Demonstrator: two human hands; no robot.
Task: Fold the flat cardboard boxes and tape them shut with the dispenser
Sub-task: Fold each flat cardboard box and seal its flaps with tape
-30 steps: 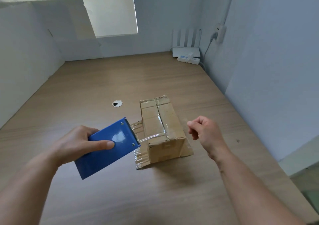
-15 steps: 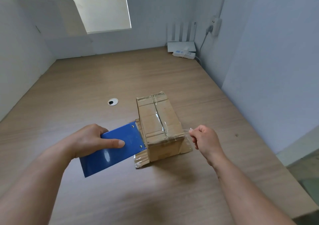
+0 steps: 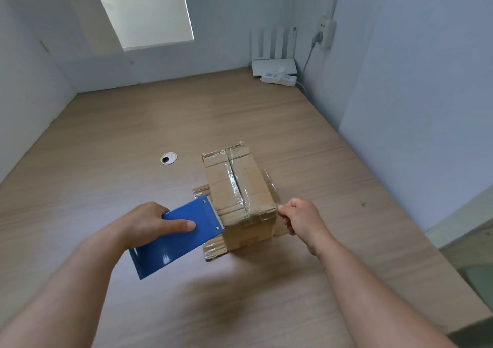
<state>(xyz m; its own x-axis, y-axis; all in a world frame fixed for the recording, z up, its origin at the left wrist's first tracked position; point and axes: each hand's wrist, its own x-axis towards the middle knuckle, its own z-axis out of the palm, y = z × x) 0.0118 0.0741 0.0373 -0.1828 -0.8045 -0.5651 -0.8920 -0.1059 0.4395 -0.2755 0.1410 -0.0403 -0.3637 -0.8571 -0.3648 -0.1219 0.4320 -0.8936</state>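
box (image 3: 240,195): brown cardboard, folded, top seam taped | dispenser (image 3: 176,241): blue, serrated edge touching box

Matt brown corrugated cardboard box (image 3: 240,195), seams under glossy clear tape (image 3: 236,185); glossy smooth blue dispenser (image 3: 176,238); matt wood-grain table (image 3: 133,134).

There is only one view, from a wide-angle camera worn on the person's head. It looks forward and steeply down over the bench (image 3: 112,139), with both forearms reaching in from the bottom edge. The left hand (image 3: 149,221) and right hand (image 3: 301,218) sit close, in the lower middle of the frame. The far corner of the room fills the top, its walls bowed by the lens.
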